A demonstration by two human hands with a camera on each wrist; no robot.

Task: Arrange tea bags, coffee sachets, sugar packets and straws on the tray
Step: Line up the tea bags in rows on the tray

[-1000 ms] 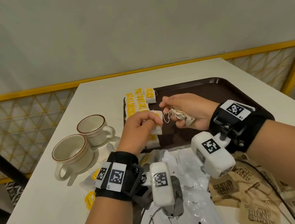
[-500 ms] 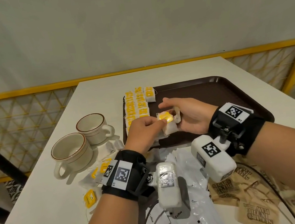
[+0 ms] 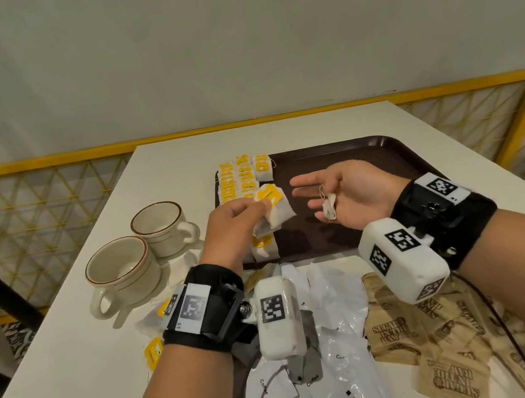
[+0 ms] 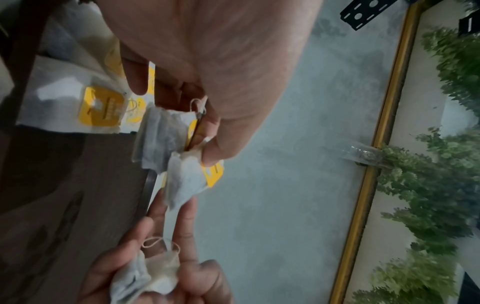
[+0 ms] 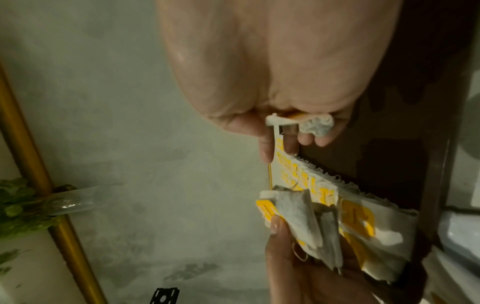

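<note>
Parted now, my hands no longer meet: my left hand [image 3: 235, 219] pinches a yellow-tagged tea bag [image 3: 275, 210] over the tray [image 3: 385, 150] at mid-frame, while my right hand [image 3: 344, 199] lies open-palmed, a crumpled tea bag [image 3: 329, 210] resting loose, ready for placing.

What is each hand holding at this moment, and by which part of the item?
The left hand pinches tea bags at their top edge, by the yellow tags. The right hand, palm up, has a crumpled tea bag lying across its loosely curled fingers.

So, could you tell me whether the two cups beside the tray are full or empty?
Empty: both cups stand upright, their pale insides bare.
</note>
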